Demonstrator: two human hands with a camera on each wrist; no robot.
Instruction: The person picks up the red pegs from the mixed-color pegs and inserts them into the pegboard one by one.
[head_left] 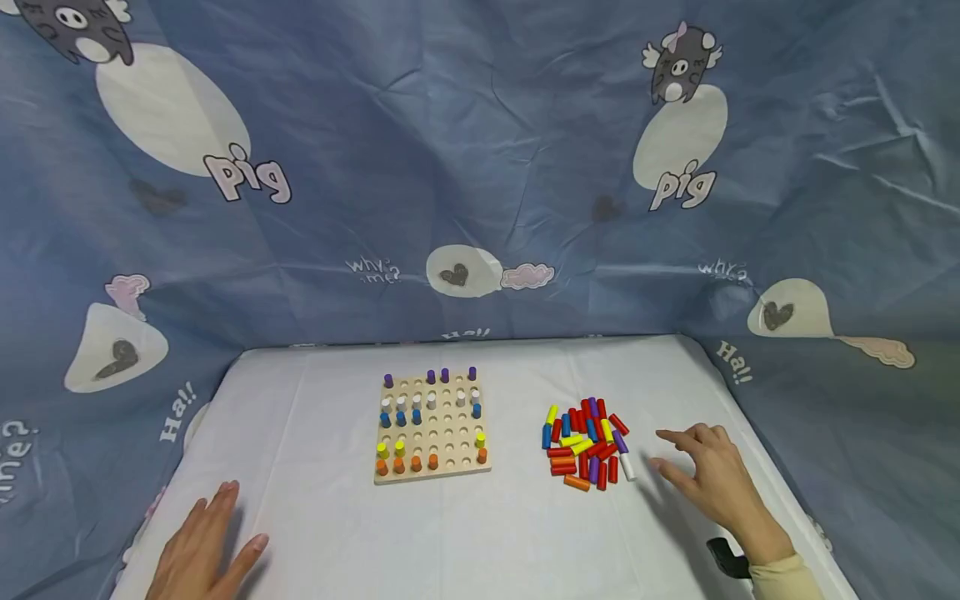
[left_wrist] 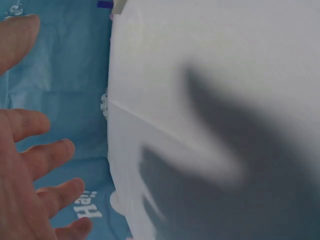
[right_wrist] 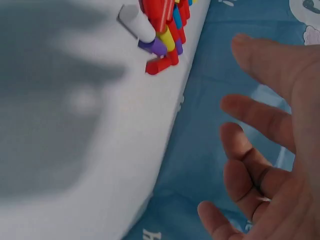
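A wooden pegboard [head_left: 447, 432] lies left of the table's middle, with rows of purple, white, blue, yellow and orange pegs standing in some of its holes. To its right is a loose pile of pegs [head_left: 585, 442], mostly red, with a white peg [head_left: 627, 467] at its right edge. My right hand [head_left: 712, 475] hovers just right of the pile, thumb and index finger apart, nothing between them. In the right wrist view its fingers [right_wrist: 250, 110] are loosely bent. My left hand [head_left: 202, 546] is over the table's front left, fingers extended and holding nothing.
A white cloth [head_left: 315, 442] covers the table. Blue printed fabric [head_left: 465, 167] hangs behind it and at both sides. A black object [head_left: 727, 558] shows beside the right wrist. The left hand's shadow falls on the cloth.
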